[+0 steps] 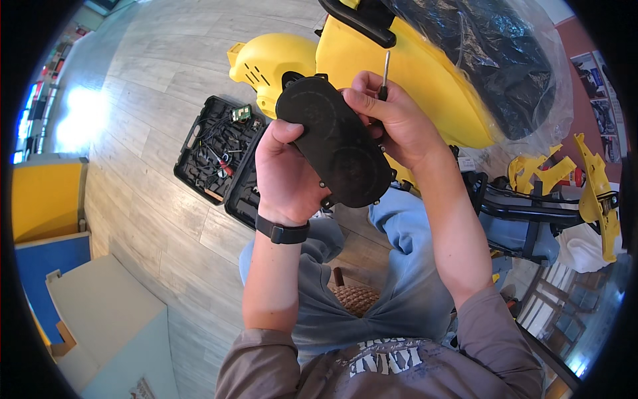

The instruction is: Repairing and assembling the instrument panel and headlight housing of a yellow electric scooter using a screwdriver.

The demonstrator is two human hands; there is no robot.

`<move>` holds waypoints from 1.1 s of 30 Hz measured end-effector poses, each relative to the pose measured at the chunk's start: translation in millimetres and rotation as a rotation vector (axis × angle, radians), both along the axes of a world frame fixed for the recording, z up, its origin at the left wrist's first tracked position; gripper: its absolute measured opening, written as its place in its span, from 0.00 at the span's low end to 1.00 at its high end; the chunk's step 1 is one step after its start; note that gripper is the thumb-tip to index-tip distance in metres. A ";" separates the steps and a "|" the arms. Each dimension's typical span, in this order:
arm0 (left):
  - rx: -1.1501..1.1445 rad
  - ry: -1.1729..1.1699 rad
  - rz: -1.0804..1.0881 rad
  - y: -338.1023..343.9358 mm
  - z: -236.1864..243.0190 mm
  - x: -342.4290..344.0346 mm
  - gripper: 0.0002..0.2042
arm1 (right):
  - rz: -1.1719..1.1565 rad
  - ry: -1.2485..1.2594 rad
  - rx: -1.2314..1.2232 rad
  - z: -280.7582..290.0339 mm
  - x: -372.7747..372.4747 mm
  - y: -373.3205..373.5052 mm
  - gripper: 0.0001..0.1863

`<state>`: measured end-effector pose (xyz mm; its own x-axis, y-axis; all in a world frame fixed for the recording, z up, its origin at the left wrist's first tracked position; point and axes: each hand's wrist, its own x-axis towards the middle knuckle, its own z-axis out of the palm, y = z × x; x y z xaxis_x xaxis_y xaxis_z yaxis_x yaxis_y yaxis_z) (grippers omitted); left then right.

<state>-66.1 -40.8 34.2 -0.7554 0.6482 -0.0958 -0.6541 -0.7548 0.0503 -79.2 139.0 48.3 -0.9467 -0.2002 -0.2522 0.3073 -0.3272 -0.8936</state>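
Casing (332, 136) could be slipping, I'm judging, if left hand (284, 169), holding it, loosens; right hand (402, 123) is gripping screwdriver (383, 92) alongside.

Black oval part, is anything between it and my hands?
Nothing visible: your left hand grips the black oval part directly, thumb on its face. Your right hand is at its upper right edge, holding a screwdriver with shaft pointing away.

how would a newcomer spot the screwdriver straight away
Start at the big yellow panel near the top. In front of it, the right hand holds the screwdriver. Its thin metal shaft points up the picture, unlike the wide, rounded black cover beside it.
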 end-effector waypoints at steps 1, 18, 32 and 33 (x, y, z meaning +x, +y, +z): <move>-0.012 -0.001 0.016 -0.1 0.8 -0.1 0.29 | 0.007 0.005 0.024 0.1 -0.1 -0.2 0.16; -0.217 0.139 0.280 -13.4 8.8 -8.9 0.31 | -0.514 0.687 0.778 -19.4 1.5 -10.5 0.09; -0.312 0.166 0.317 -11.2 10.7 -8.1 0.30 | -0.581 0.916 0.607 -4.6 8.4 -17.9 0.07; -0.312 0.166 0.316 -11.5 10.7 -7.8 0.30 | -0.538 0.927 0.611 -5.1 8.4 -16.6 0.07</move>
